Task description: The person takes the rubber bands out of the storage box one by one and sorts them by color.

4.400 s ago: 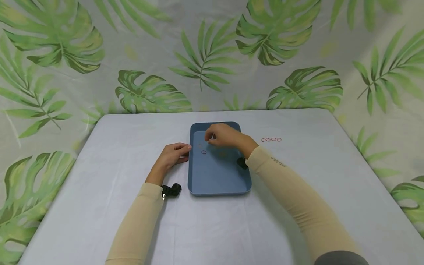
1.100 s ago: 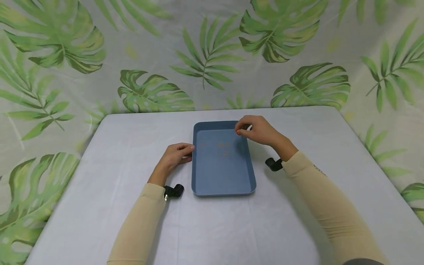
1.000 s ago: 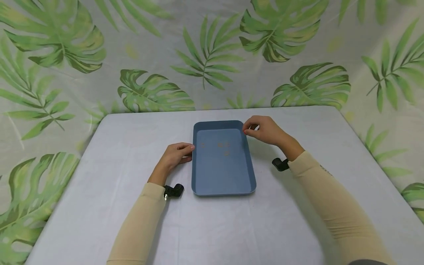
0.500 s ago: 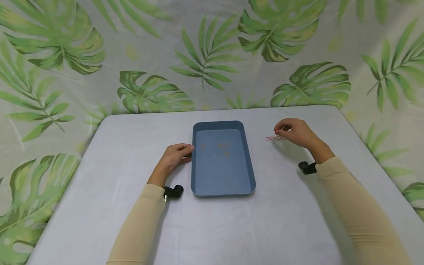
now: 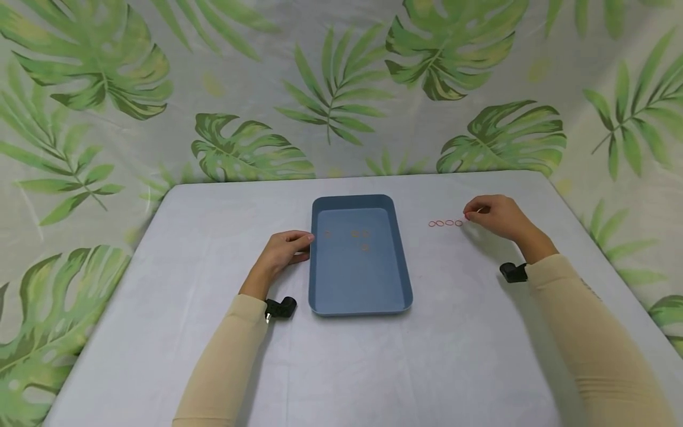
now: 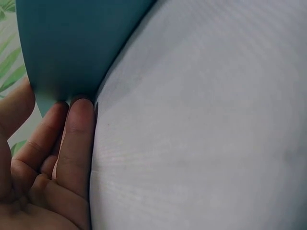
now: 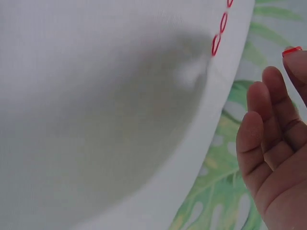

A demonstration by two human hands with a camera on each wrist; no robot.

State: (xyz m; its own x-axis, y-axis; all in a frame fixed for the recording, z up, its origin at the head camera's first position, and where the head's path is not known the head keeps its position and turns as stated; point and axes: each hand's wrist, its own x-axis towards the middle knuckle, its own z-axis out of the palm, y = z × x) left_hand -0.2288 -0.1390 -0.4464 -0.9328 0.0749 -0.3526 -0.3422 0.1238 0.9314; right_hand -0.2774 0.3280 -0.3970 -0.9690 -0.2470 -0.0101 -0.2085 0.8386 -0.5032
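Note:
My right hand [image 5: 497,216] pinches a small red rubber band [image 7: 292,51] at the thumb tip, low over the table at the right end of a row of red rubber bands [image 5: 449,223]. Its other fingers [image 7: 273,103] are loosely bent. The blue tray [image 5: 360,290] lies left of that row, with several thin orange-yellow rubber bands [image 5: 365,247] scattered on its floor. My left hand [image 5: 280,250] holds the tray's left side: one digit reaches over the rim, while the other fingers [image 6: 79,124] lie against the outer wall.
A white cloth covers the table [image 5: 224,207], whose far edge meets a leaf-printed curtain [image 5: 341,89]. Black wrist cameras [image 5: 280,307] sit on both wrists, over beige sleeves.
The red rubber band that lay in the tray has been picked up. My right hand has carried it rightward over the rim to the row's end. The left hand stays put.

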